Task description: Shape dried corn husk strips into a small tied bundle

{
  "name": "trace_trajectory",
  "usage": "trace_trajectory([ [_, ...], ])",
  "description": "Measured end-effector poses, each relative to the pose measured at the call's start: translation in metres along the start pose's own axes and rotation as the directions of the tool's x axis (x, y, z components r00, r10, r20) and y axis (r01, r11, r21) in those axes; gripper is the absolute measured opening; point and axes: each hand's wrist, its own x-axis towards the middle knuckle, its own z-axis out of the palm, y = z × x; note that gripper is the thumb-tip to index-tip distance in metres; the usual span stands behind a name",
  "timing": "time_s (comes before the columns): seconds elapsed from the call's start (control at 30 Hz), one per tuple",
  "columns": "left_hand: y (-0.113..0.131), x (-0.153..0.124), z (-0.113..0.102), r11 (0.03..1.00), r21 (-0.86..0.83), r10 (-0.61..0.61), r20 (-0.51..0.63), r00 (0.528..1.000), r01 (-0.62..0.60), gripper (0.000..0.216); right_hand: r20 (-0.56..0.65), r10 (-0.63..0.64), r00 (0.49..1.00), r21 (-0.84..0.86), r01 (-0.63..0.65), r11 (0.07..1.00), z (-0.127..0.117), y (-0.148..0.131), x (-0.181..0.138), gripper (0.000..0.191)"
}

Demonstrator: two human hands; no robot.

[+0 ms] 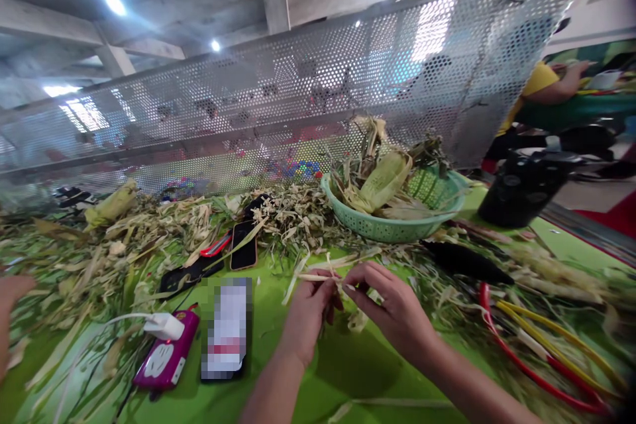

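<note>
My left hand (309, 315) and my right hand (392, 305) meet over the green table (308, 377), both pinching a pale strip of dried corn husk (318, 276) between thumb and fingers. The strip runs left from the fingertips and a loose end hangs below them. Behind my hands stands a green plastic basket (392, 225) with husked corn cobs (385, 179) in it.
Dried husk scraps (149, 238) cover the table. A phone (244, 245), a magenta power bank (166, 354) with a white plug, a blurred card (227, 329), red and yellow cables (541, 344), a perforated metal screen (298, 93). Another person's hand (12, 291) at far left; a person in yellow (541, 86) at right.
</note>
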Motion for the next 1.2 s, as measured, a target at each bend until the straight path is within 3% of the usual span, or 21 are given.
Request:
trace_trajectory([
  [0.17,0.0015,-0.0021,0.0006,0.972,0.234,-0.021,0.051,0.998,0.009,0.028,-0.053,0.233,0.971,0.156,-0.223,0.962,0.0022,0.0052,-0.0006,0.013],
  [0.37,0.0076,-0.0076,0.0007,0.967,0.253,-0.072,0.148,0.986,0.033,0.026,0.002,0.400,0.916,0.439,-0.360,0.823,0.0060,0.0078,0.0004,0.019],
  [0.7,0.0060,-0.0068,0.0011,0.991,0.109,-0.088,0.071,0.994,0.080,0.033,0.129,0.436,0.891,0.591,-0.422,0.687,0.0018,0.0034,0.0037,0.021],
  [0.93,0.0027,-0.0078,0.0015,0.992,0.109,-0.066,0.083,0.994,0.057,0.029,0.119,0.467,0.876,0.611,-0.436,0.661,0.0010,0.0003,0.0036,0.026],
  [1.1,0.0025,-0.0083,0.0025,0.991,0.130,-0.047,0.093,0.995,0.035,0.032,0.060,0.456,0.888,0.563,-0.408,0.719,-0.0001,0.0016,0.0038,0.026],
  [1.2,0.0049,-0.0090,0.0042,0.989,0.144,0.000,0.119,0.993,-0.018,0.033,0.083,0.475,0.876,0.597,-0.426,0.680,-0.0001,0.0014,0.0032,0.024],
])
